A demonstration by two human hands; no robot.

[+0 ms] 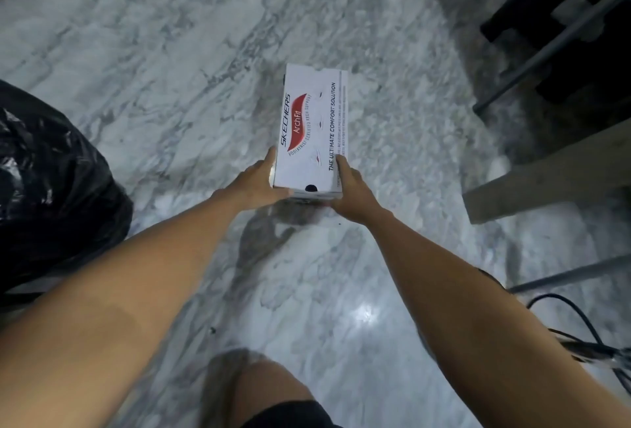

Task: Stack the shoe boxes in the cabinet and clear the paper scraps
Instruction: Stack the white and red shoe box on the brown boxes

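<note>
Both hands are out in front of the person, arms nearly straight, set apart at the near end of a white shoe box (312,127) and clamped on it from either side. Her left hand (256,183) lies along the box's left edge with the thumb stretched up the side, and the right hand (351,190) curls over the right corner, fingers on the lid. Between the hands the box's near end shows a small dark round hole. It is held lengthwise, pointing away from the person, lid up, with red and black printing on top, above a grey-veined marble floor (170,35); a blurred shadow sits on the floor just under the hands. Nearer than the hands, a bare knee (269,390) shows low between the forearms. Left of the left arm bulges a black plastic bag (51,182). Right of the right arm trail dark cables (580,322), and beyond the right hand stand a pale slanted board (553,175) and dark furniture with grey metal bars (560,35)
</note>
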